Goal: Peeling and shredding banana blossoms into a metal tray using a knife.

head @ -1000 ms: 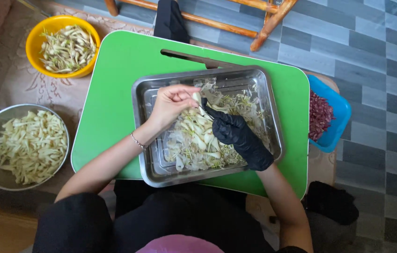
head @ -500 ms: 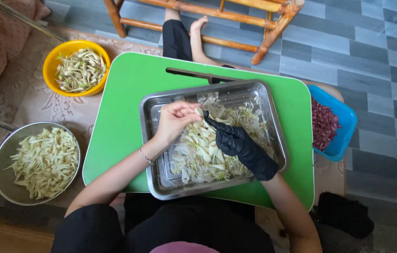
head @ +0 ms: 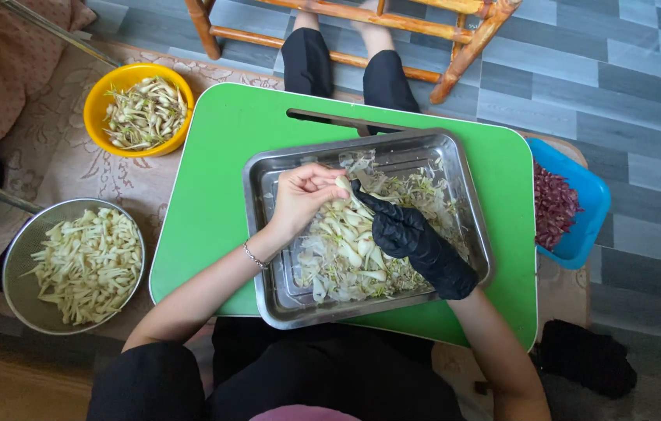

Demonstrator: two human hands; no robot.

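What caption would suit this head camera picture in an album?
Bare left hand and black-gloved right hand pinch a pale floret together over a steel tray of plant pieces on a green table.

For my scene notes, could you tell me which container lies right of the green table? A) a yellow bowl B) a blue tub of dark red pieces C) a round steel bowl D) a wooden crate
B: the blue tub of dark red pieces sits at the right edge of the green table, while the yellow bowl and steel bowl are on its left.
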